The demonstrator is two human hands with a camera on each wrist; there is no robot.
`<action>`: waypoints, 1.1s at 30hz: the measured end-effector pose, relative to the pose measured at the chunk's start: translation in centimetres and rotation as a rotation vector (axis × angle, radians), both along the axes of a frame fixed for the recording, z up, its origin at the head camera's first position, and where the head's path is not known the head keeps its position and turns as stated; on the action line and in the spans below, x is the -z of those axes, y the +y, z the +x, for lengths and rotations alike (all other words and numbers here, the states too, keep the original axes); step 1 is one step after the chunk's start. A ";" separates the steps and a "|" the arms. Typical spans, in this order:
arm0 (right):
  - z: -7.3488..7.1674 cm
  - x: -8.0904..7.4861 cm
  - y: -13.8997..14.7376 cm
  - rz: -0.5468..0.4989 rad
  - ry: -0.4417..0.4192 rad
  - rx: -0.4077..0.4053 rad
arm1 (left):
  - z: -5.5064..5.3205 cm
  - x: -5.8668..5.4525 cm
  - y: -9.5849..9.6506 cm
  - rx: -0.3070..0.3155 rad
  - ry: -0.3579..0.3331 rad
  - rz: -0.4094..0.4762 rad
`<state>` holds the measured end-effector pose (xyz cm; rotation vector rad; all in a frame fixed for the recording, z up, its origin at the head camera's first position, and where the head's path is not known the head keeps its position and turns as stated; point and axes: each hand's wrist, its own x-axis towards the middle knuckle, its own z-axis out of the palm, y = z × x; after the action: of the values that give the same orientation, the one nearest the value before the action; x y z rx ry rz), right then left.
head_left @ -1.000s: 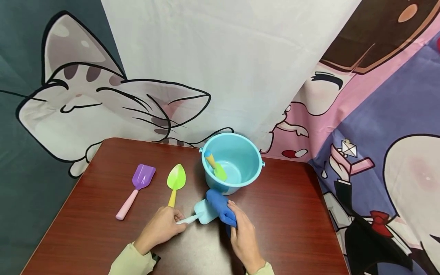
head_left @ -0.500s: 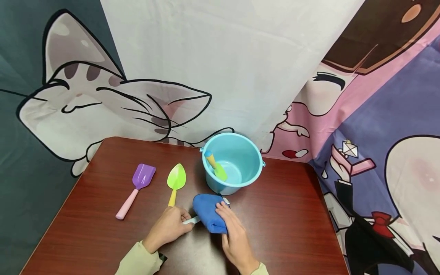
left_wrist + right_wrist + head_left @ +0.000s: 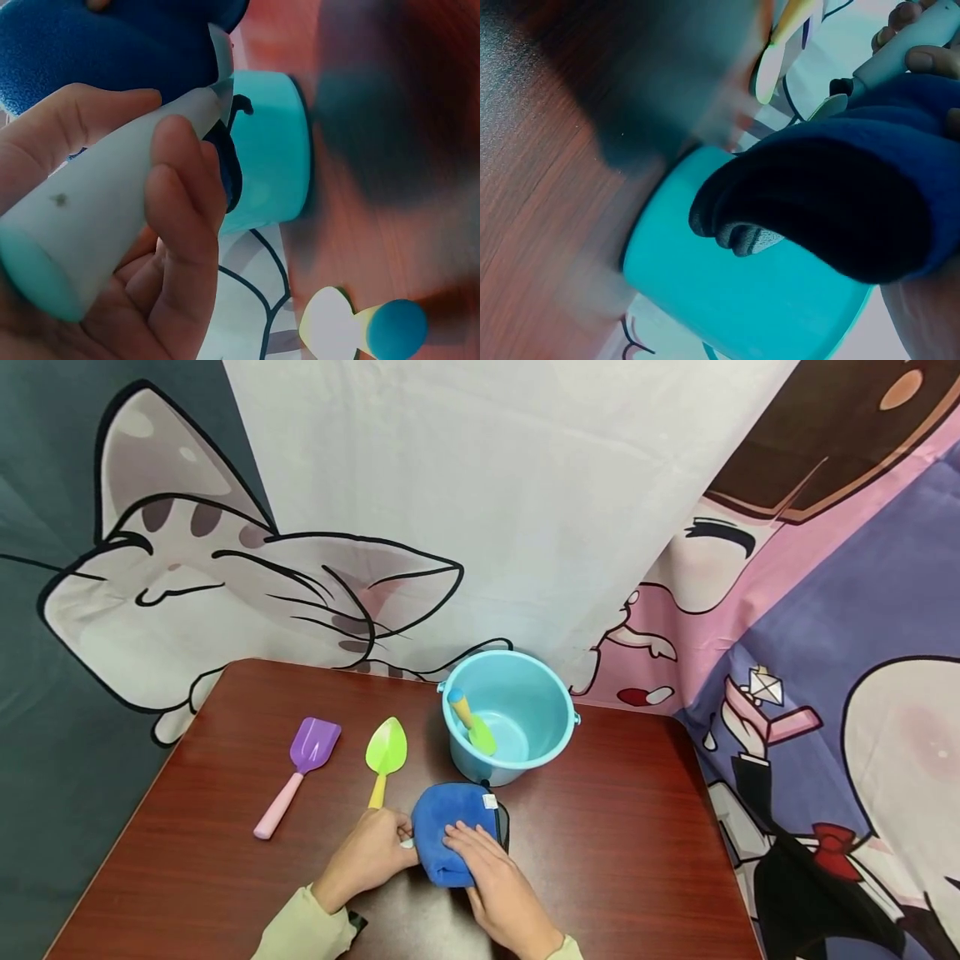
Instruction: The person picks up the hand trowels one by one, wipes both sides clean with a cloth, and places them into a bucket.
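Observation:
My left hand pinches the whitish handle of a light blue toy shovel, whose end cap is pale green. A folded blue cloth with a dark edging and a white label covers most of the shovel's blade. Over the cloth lies my right hand, fingers on top and thumb at the lower edge, holding it against the blade. In the right wrist view, the cloth's dark folded edge overlaps the bucket, and a sliver of the blade shows beside the handle.
The turquoise bucket stands behind the cloth, with a small green toy shovel with a yellow handle leaning inside. On the left lie a green trowel and a purple shovel on the brown table. A printed curtain hangs behind.
The cloth has moved left and down over the shovel's blade, hiding it. My right hand has shifted left, its fingers now spread over the cloth. The left hand has moved slightly right with the handle.

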<state>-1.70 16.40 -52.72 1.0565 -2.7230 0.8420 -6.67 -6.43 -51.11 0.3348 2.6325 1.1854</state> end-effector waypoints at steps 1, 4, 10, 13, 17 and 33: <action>0.0 0.0 0.0 0.003 -0.006 0.002 | 0.0 -0.1 0.0 -0.001 0.002 -0.004; 0.0 0.0 -0.1 0.009 -0.011 0.019 | 0.0 -0.3 0.0 -0.007 0.013 -0.016; -0.1 0.1 -0.2 0.019 0.044 0.074 | 0.2 -0.5 -0.1 -0.013 0.031 -0.022; -0.1 0.4 -0.2 0.026 0.073 0.102 | 0.2 -0.5 -0.3 -0.006 0.028 -0.008; -0.1 0.5 -0.4 0.023 0.072 0.134 | 0.3 -0.4 -0.6 0.001 0.041 0.005; -0.5 1.1 0.1 -0.041 0.158 0.235 | 0.3 -0.5 -1.0 0.029 0.049 0.015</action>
<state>-2.21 16.46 -53.81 0.7409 -2.6181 0.7392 -6.40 -7.43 -50.64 0.4087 2.6516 1.2038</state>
